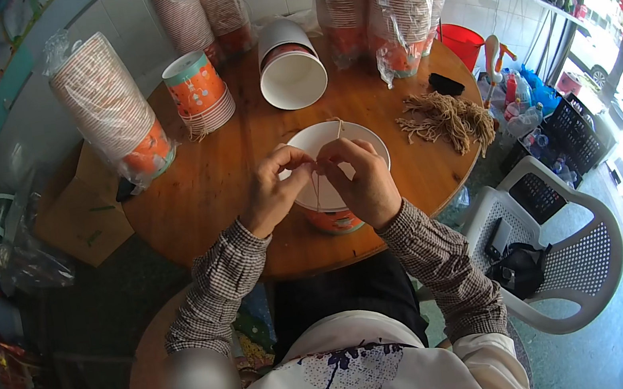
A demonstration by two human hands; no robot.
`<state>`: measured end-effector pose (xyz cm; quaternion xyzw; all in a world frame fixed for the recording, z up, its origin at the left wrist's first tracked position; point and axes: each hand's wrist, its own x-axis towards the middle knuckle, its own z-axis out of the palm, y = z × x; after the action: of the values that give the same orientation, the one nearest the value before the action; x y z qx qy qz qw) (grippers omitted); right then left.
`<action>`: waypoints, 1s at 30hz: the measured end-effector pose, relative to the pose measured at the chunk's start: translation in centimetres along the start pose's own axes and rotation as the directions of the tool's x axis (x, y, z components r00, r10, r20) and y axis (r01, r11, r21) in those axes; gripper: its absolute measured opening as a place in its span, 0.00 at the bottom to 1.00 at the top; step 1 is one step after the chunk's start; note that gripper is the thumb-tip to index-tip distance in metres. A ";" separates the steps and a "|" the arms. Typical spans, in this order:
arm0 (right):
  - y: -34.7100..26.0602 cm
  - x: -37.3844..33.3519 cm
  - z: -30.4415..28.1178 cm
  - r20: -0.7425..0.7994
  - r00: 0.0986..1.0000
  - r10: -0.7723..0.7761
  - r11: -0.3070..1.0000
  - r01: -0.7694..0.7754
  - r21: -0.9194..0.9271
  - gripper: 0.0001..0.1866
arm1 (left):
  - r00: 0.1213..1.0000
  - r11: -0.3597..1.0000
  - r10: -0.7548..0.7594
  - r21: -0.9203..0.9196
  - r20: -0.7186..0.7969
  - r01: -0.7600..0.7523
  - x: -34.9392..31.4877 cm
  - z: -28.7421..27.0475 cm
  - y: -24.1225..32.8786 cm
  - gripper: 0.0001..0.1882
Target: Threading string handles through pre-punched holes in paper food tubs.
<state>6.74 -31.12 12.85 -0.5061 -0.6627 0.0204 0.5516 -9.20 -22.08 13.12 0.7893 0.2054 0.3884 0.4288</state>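
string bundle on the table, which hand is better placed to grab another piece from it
Right, probably. The string bundle lies on the person's right side of the table, nearer the right hand than the left hand. Both hands now pinch a string over the paper bucket.

Paper bucket (330, 212) matt white inside; bench (205, 186) smooth glossy wood; string bundle (445, 120) rough fibre; chair (580, 267) white plastic w/ perforations.

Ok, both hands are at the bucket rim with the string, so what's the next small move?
Probably draw the string snug at the near rim of the paper bucket. Both the left hand and right hand pinch it there, and it hangs slack down the side. Whether it is already threaded or knotted is too small to tell.
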 end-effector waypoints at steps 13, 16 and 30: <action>0.5 -0.1 -0.7 -0.009 0.997 -0.073 0.993 0.073 0.092 0.09 | 0.937 0.829 -0.255 -0.446 0.237 0.338 0.4 -0.8 0.7 0.11; 0.4 -0.1 -1.0 0.040 0.993 -0.111 0.991 0.108 0.084 0.08 | 0.936 0.832 -0.261 -0.435 0.237 0.343 0.5 -0.7 0.5 0.11; 1.1 -0.2 -0.6 0.008 0.998 0.059 0.978 -0.060 0.199 0.03 | 0.973 0.964 -0.177 -0.172 0.149 0.201 -0.7 0.1 1.2 0.05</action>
<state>7.88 -31.03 12.26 -0.4680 -0.6425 0.1035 0.5979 -9.51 -23.24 13.75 0.7465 0.2138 0.3101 0.5486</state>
